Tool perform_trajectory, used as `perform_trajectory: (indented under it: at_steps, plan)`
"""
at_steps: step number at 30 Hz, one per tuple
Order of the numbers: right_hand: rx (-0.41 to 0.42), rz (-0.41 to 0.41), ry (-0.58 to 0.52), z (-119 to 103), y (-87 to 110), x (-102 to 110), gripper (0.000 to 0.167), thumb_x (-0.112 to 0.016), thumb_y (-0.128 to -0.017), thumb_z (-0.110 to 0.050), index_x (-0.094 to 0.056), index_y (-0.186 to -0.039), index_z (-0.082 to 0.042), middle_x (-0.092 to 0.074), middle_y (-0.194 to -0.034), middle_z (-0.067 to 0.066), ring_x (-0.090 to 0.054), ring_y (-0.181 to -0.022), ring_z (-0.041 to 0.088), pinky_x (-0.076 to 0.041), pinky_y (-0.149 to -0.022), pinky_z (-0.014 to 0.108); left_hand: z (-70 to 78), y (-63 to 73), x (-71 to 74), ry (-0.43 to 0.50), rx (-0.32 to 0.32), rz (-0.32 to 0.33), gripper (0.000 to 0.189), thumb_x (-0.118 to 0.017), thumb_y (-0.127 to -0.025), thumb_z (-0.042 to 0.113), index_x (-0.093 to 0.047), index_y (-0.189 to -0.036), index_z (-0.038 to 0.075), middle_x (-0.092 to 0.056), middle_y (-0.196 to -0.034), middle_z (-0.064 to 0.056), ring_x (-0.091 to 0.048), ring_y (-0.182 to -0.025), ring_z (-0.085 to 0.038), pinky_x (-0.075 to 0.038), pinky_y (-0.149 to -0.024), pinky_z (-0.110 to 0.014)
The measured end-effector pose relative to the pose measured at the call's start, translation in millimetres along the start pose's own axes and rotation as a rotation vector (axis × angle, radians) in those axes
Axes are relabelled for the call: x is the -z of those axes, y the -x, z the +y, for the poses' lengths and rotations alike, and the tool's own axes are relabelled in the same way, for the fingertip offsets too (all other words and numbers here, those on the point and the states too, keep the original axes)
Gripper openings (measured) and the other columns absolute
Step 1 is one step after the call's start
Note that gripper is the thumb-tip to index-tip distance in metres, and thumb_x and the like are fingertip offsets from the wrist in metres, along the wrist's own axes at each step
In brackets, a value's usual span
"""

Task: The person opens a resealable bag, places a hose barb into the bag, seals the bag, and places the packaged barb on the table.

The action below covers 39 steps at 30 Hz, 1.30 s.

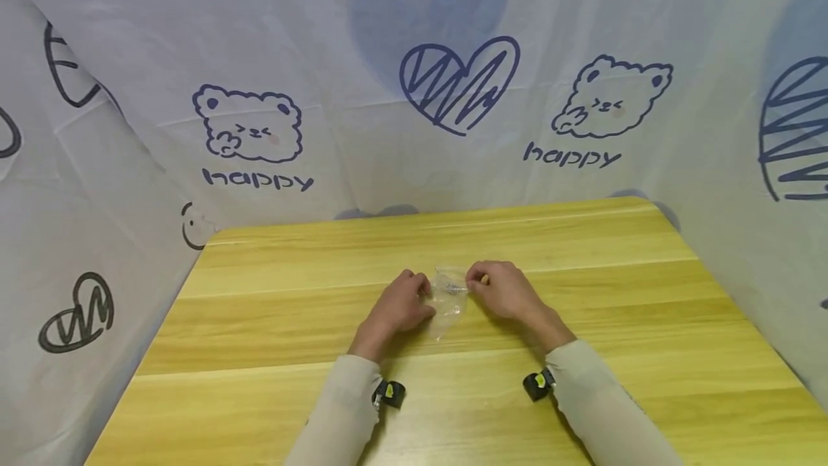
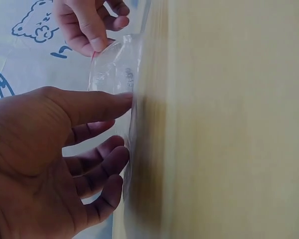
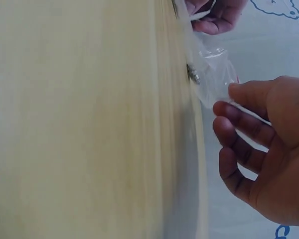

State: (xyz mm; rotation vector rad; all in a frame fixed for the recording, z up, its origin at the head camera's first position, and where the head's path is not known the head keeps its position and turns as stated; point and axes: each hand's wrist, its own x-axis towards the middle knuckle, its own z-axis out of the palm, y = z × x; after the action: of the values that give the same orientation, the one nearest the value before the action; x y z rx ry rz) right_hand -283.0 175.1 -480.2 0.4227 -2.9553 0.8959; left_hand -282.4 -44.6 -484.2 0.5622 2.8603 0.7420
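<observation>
A small clear plastic zip bag (image 1: 448, 300) is between the two hands at the middle of the table. A red line runs along its edge in the left wrist view. Through the plastic, small dark metal pieces (image 3: 193, 74) show, too blurred to name. My right hand (image 1: 507, 291) pinches the bag's upper right edge between thumb and index finger, its other fingers loosely curled. At the opposite side, my left hand (image 1: 399, 305) holds the bag with curled fingers, the thumb (image 2: 107, 106) lying against the plastic. Its exact fingertip contact is partly hidden.
The wood-grain table (image 1: 272, 336) extends around both hands. A pale cloth (image 1: 362, 149) with bears and hearts hangs behind it and at the sides. Each wrist wears a small black camera, one on the left (image 1: 391, 393) and one on the right (image 1: 538, 384).
</observation>
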Motion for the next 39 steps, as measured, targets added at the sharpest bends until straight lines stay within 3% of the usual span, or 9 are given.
perform_trajectory:
  at_steps: [5,22,31,39]
  plan:
    - [0.014,0.037,-0.011,6,-1.5,2,0.008,-0.064,-0.094,-0.023,-0.071,-0.093,-0.021,-0.071,-0.092,-0.003,-0.062,-0.08,0.013,-0.05,-0.074,0.035,1.6,1.1,1.2,0.004,-0.026,-0.01,0.019,-0.072,-0.083,0.019,-0.065,-0.097,0.01,-0.056,-0.092,-0.005,-0.051,-0.081,-0.019,-0.045,-0.078,-0.035]
    - [-0.034,0.083,-0.151,16,-8.8,10,0.014,-0.061,-0.096,-0.023,-0.071,-0.103,-0.016,-0.072,-0.099,-0.001,-0.062,-0.08,0.014,-0.049,-0.074,0.032,14.6,7.6,-1.1,-0.003,-0.078,-0.118,0.017,-0.07,-0.083,0.018,-0.066,-0.098,0.012,-0.06,-0.086,-0.001,-0.055,-0.076,-0.014,-0.046,-0.072,-0.029]
    - [-0.005,0.158,-0.261,9,-7.5,21,0.015,-0.061,-0.096,-0.023,-0.071,-0.104,-0.016,-0.071,-0.099,0.003,-0.06,-0.072,0.013,-0.048,-0.062,0.028,13.4,6.4,-2.6,0.076,-0.153,-0.037,0.005,-0.062,-0.087,0.019,-0.066,-0.09,0.017,-0.062,-0.08,0.006,-0.055,-0.073,-0.007,-0.045,-0.07,-0.023]
    - [0.025,0.199,-0.297,10,-4.5,26,0.015,-0.062,-0.095,-0.024,-0.071,-0.104,-0.015,-0.07,-0.093,0.004,-0.062,-0.071,0.021,-0.045,-0.057,0.026,10.6,5.2,5.5,0.282,-0.07,0.081,0.007,-0.062,-0.093,0.022,-0.067,-0.09,0.018,-0.062,-0.08,0.006,-0.054,-0.068,-0.008,-0.046,-0.063,-0.024]
